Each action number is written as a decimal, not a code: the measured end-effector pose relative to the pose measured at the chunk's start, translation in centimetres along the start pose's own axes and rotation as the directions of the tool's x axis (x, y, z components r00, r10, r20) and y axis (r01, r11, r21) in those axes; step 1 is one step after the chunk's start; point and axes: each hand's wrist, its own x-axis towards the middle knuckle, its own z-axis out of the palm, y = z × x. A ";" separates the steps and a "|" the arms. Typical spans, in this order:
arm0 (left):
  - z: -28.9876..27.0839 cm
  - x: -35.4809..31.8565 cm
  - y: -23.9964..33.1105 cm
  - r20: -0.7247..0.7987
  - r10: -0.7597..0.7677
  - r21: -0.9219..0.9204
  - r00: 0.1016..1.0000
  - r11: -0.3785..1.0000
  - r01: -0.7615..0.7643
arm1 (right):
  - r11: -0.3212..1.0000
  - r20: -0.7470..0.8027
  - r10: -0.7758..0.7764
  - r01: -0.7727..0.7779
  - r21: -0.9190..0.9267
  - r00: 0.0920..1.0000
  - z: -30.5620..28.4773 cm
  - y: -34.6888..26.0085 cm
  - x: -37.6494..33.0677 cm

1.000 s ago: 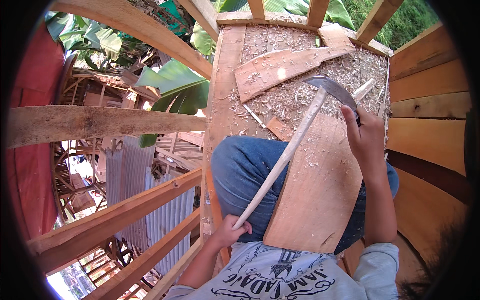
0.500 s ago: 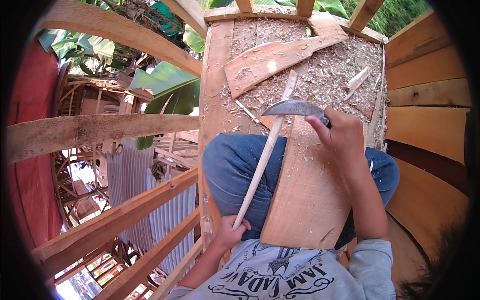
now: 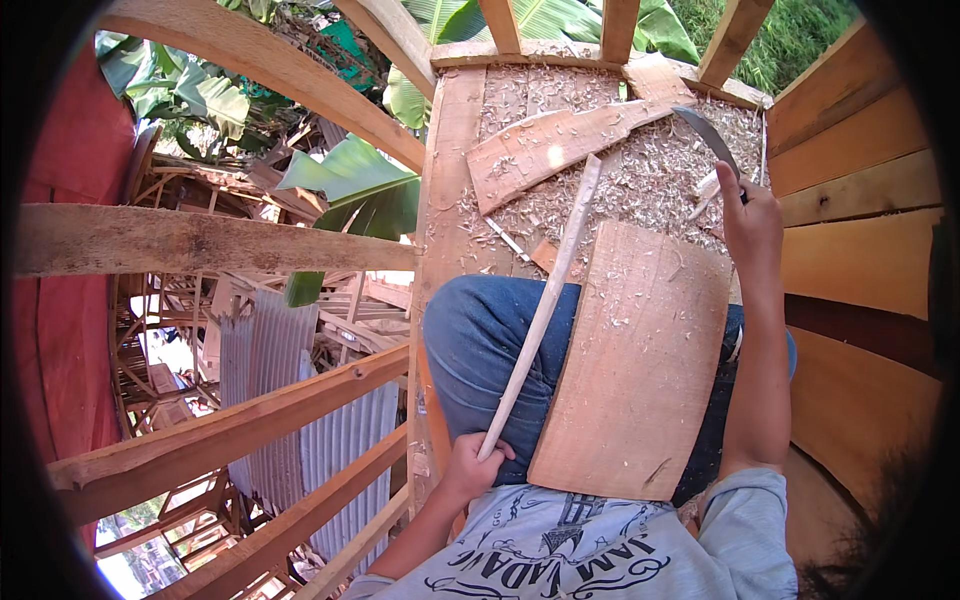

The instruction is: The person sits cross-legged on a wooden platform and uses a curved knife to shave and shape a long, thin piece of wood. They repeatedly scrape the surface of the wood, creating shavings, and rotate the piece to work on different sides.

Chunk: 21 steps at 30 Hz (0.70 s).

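left hand (image 3: 468, 470) grasps the long stick (image 3: 540, 315); right hand (image 3: 750, 225), fingers clenched on the curved blade (image 3: 708, 135), raised mid-shaving; next likely needs a controlled downstroke.

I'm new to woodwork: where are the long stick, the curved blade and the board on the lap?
long stick (image 3: 545, 310), head view, middle of its shaft.
curved blade (image 3: 706, 132), head view, middle of the metal.
board (image 3: 635, 370), head view, bare centre.

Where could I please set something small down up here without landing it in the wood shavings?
The barest patch is the broad flat plank across the lap, between the long pale wooden stick and the right forearm. The narrow board along the platform's left edge is mostly bare too. Ahead, it is crowded: wood shavings, a curved offcut, the right hand with its curved blade.
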 end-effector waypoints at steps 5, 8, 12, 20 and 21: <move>0.5 0.2 1.8 0.024 -0.020 0.013 1.000 1.000 0.020 | 0.858 0.120 -0.513 0.510 0.052 0.850 0.3 -3.9 -8.7; 0.3 -0.1 1.1 0.026 -0.054 0.022 0.998 0.998 0.053 | 0.824 0.143 -0.561 0.566 0.009 0.815 3.2 -4.2 -8.5; 0.6 -0.3 1.3 -0.004 0.027 0.026 1.000 0.999 -0.027 | 0.867 0.065 -0.473 0.477 -0.145 0.879 4.4 -3.9 -4.0; 0.3 -0.1 2.0 0.041 -0.042 -0.015 0.998 0.999 0.042 | 0.881 0.086 -0.435 0.444 -0.162 0.896 5.8 -3.8 -3.1; 0.2 -0.1 1.9 0.048 -0.053 -0.019 0.997 0.998 0.054 | 0.886 0.097 -0.428 0.439 -0.152 0.898 5.7 -3.9 -3.1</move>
